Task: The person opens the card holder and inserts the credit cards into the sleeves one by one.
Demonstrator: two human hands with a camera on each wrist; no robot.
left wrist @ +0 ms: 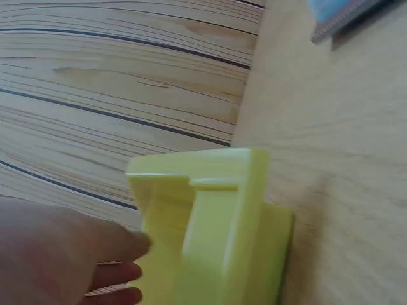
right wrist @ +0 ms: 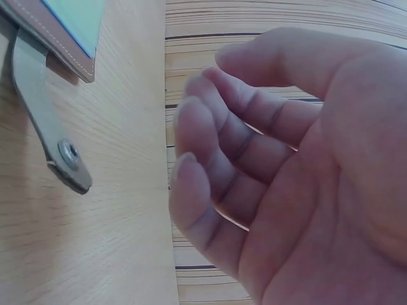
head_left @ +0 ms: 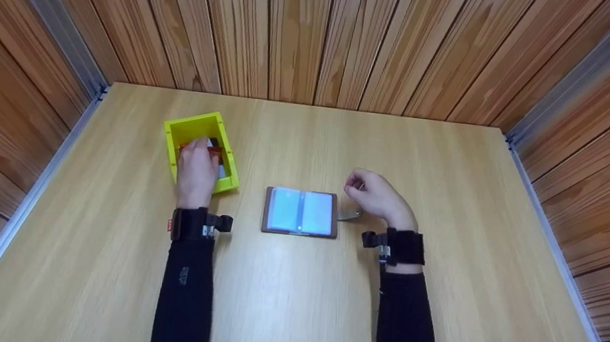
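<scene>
My left hand [head_left: 197,171] reaches down into a yellow bin [head_left: 229,163] at the left of the table. Flat, card-like pieces [head_left: 216,153] in red, white and dark colours lie in the bin around the fingers. In the left wrist view, the thumb and bent fingertips [left wrist: 135,272] stand at the bin's mouth with nothing seen between them. A small brown card holder [head_left: 265,212] lies open in the middle, showing clear sleeves [head_left: 301,210]. Beside its strap [head_left: 349,215], my right hand [head_left: 379,196] hovers with loosely curled fingers and holds nothing.
The light wooden table [head_left: 291,305] is bounded by a plank wall [head_left: 296,34] at the back and more planks on both sides, with metal rails [head_left: 12,208] along the side edges. The holder's strap, with a metal snap [right wrist: 68,152], sticks out to the right.
</scene>
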